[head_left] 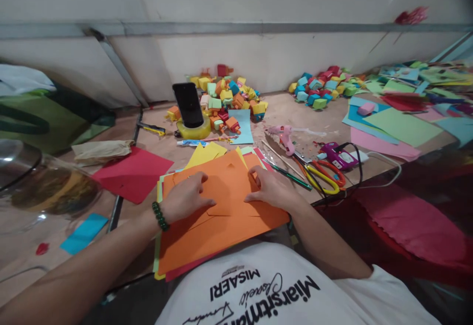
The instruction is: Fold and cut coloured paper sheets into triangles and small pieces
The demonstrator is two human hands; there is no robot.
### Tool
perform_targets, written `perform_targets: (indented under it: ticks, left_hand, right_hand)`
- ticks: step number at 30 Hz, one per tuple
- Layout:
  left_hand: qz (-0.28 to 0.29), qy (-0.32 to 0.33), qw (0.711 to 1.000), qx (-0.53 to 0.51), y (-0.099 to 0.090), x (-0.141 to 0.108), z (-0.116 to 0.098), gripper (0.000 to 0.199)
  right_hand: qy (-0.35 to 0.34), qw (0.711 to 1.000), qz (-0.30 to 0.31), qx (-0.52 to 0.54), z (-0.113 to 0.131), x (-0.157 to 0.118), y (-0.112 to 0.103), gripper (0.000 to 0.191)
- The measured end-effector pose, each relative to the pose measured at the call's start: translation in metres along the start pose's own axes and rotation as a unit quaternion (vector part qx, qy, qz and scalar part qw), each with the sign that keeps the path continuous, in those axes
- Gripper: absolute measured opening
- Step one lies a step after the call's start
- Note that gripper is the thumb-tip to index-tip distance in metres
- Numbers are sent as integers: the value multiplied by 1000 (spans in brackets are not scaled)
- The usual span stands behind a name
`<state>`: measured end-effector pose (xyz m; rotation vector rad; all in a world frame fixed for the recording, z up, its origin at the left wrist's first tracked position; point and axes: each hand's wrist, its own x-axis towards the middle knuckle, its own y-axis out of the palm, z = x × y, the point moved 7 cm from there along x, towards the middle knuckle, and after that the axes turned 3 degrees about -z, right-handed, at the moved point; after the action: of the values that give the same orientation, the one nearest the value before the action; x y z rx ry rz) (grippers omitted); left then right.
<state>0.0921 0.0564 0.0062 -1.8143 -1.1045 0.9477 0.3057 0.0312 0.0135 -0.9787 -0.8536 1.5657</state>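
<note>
1. While both hands rest on an orange sheet (225,226), that sheet lies uppermost on a stack of coloured paper (177,271) at the middle of the near edge of the worktop (273,113).
2. Left hand (188,198): the grip is spread, thumb apart from the curved fingers, pinching nothing; a green bead bracelet (160,216) circles the wrist.
3. Right hand (271,189): the grip is likewise parted, its fingers bent and its thumb resting toward the sheet's middle.
4. Beyond the stack, toward the far edge, a phone (188,104) stands tilted at a yellow tape roll (194,130), beside a heap of paper cubes (225,95) and a pale blue sheet (241,125).
5. Farther right along the far edge is a second cube heap (321,88); loose coloured sheets (402,123) extend toward the far right corner.
6. Right of the stack, toward the near edge, lie a green pen (291,176), a pink glue gun (286,137), scissors (325,177) with yellow and orange handles, and a purple device (338,157).
7. Left of the stack lie a red sheet (138,174) and, nearer the near edge, a blue paper piece (84,234). A transparent container (55,187) with a metallic end is at the left, with a green bag (48,118) behind it.
</note>
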Motion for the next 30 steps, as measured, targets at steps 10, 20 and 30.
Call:
perform_targets:
  ticks: [10,20,30]
  left_hand:
    - [-92,81,986,-112,-32,-11,-33,21]
    - [-280,406,863,113,-57,-77,-66,20]
    - [-8,294,949,114,11,-45,-46,53]
  right_hand:
    - [-116,980,-136,88,9,-4,-11,85]
    - [-299,916,-257,73,32,-29,-58,18]
    - [-322,943,-26,82,21,-53,27,45]
